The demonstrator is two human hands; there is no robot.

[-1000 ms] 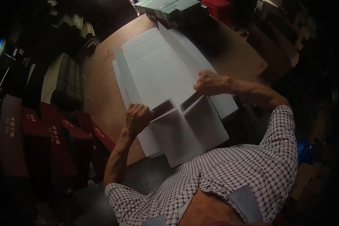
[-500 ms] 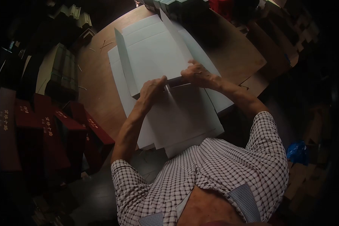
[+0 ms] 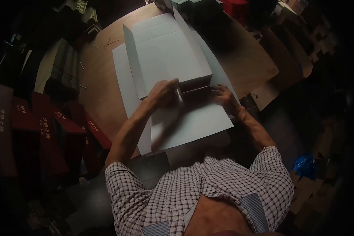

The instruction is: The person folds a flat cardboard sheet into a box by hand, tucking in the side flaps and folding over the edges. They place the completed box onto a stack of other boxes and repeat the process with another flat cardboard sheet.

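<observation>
On the table (image 3: 102, 90), the half-folded box (image 3: 165, 55) could crease crooked or spring open, should either hand slip off the fold. It stretches toward 12 o'clock from both hands: left hand (image 3: 163, 93) curled, pinching its near wall; right hand (image 3: 225, 100) flat, fingers pressing the flap (image 3: 196, 122) at 6 o'clock.

The picture is dim, and only the white cardboard (image 3: 165, 59) in the middle looks bright. The edges are black and curved.
</observation>
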